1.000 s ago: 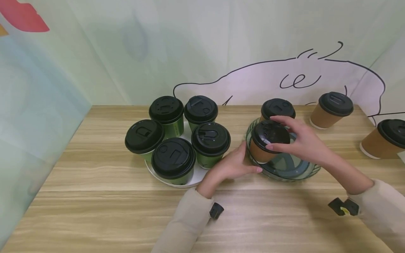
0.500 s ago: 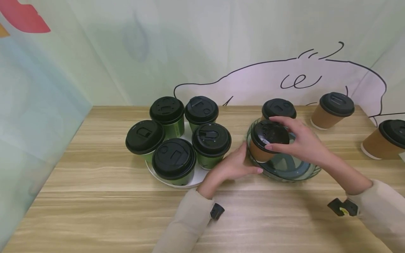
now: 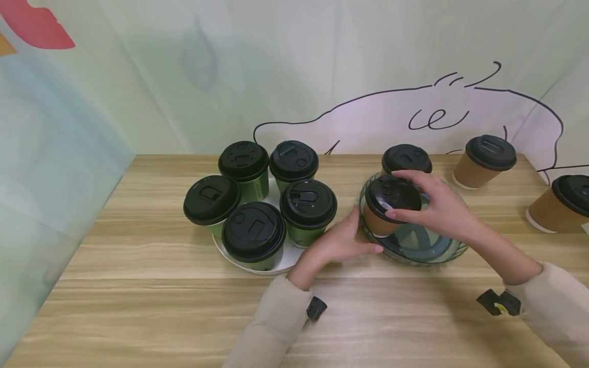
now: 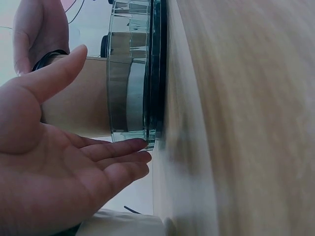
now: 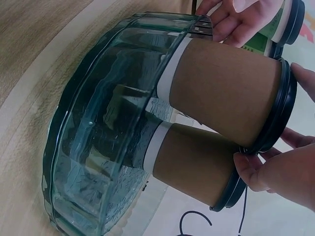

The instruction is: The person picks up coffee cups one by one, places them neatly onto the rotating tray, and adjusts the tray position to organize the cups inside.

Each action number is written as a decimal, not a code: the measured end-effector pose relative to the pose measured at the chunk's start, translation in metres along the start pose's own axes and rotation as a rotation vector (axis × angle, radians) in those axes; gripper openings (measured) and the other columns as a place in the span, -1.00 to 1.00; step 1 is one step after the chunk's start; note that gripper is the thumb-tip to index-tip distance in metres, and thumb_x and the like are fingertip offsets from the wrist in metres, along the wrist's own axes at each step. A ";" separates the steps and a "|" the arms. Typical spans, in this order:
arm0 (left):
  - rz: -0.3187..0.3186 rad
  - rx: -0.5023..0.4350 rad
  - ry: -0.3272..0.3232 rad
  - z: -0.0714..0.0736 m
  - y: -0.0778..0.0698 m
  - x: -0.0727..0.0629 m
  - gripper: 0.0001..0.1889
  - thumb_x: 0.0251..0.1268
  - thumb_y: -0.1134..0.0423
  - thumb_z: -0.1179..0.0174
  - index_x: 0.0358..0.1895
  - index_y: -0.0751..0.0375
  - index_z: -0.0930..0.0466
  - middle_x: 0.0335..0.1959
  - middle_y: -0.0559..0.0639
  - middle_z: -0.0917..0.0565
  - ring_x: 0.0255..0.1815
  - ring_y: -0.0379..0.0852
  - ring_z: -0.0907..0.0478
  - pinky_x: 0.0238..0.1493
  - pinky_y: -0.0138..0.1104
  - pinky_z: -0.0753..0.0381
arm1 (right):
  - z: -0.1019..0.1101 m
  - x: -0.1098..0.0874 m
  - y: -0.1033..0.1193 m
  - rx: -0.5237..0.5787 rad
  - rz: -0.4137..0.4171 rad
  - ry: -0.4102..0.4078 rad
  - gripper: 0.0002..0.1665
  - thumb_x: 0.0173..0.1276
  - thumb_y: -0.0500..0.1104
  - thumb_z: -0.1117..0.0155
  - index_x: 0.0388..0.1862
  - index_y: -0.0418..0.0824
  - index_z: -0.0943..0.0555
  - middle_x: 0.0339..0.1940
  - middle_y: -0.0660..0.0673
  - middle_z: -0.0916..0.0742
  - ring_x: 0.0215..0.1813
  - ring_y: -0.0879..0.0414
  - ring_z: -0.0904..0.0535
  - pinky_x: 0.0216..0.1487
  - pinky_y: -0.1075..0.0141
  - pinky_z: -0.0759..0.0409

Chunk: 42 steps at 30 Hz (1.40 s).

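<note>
My right hand (image 3: pixel 439 204) grips the black lid of a brown paper coffee cup (image 3: pixel 378 223) from above, thumb on the near side and fingers on the far side. The cup stands at the left inside a greenish glass dish (image 3: pixel 453 251). In the right wrist view the cup's brown wall (image 5: pixel 224 91) rises out of the dish. My left hand (image 3: pixel 341 240) lies at the dish's left side; in the left wrist view its fingers (image 4: pixel 123 160) are extended, with tips at the glass wall. Another brown cup (image 5: pixel 192 160) is at the dish's back; I cannot tell whether it is inside.
Left of the dish, several green cups with black lids (image 3: pixel 253 232) crowd a white plate (image 3: pixel 293 254). Two more brown cups stand at the right, one at the back (image 3: pixel 476 171) and one near the right edge (image 3: pixel 549 209). A printed cloth backdrop (image 3: pixel 294 76) rises behind the table.
</note>
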<state>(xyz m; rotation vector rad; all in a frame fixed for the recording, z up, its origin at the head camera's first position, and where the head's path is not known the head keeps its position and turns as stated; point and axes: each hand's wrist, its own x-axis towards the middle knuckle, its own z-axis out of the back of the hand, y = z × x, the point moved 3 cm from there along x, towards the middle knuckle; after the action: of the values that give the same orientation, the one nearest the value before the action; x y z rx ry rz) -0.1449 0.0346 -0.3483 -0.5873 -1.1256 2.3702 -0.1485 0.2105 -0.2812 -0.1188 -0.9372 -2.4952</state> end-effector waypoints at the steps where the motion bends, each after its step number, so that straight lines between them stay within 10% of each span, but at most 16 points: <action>1: -0.003 0.001 0.000 0.000 0.000 0.000 0.01 0.13 0.02 -0.25 0.41 0.39 0.26 0.43 0.22 0.06 0.40 -0.03 0.04 0.33 -0.27 -0.07 | 0.000 0.000 0.000 0.000 0.007 -0.002 -0.21 0.01 -0.15 -0.46 0.23 -0.27 -0.37 0.14 -0.29 -0.47 0.08 -0.20 -0.34 -0.01 -0.13 -0.36; 29: 0.033 0.031 0.022 0.004 -0.005 -0.005 0.02 0.10 0.03 -0.28 0.42 0.36 0.26 0.41 0.21 -0.01 0.37 -0.02 -0.05 0.30 -0.26 -0.14 | 0.002 -0.002 -0.004 0.057 0.050 0.011 -0.31 0.10 -0.27 -0.38 0.22 -0.31 -0.36 0.14 -0.29 -0.45 0.08 -0.11 -0.35 -0.02 -0.04 -0.40; 42: 0.046 0.037 0.018 0.004 -0.006 -0.006 0.03 0.07 0.04 -0.31 0.42 0.38 0.21 0.39 0.22 -0.09 0.35 -0.02 -0.11 0.29 -0.28 -0.17 | 0.008 -0.006 -0.008 0.053 0.024 -0.006 -0.34 0.16 -0.28 -0.32 0.24 -0.31 -0.34 0.13 -0.31 -0.47 0.05 -0.13 -0.41 -0.03 0.39 -0.41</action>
<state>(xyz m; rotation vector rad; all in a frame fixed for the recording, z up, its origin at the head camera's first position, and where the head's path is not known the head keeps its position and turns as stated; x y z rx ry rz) -0.1410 0.0328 -0.3403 -0.6267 -1.0693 2.4148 -0.1475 0.2228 -0.2811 -0.1197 -0.9973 -2.4479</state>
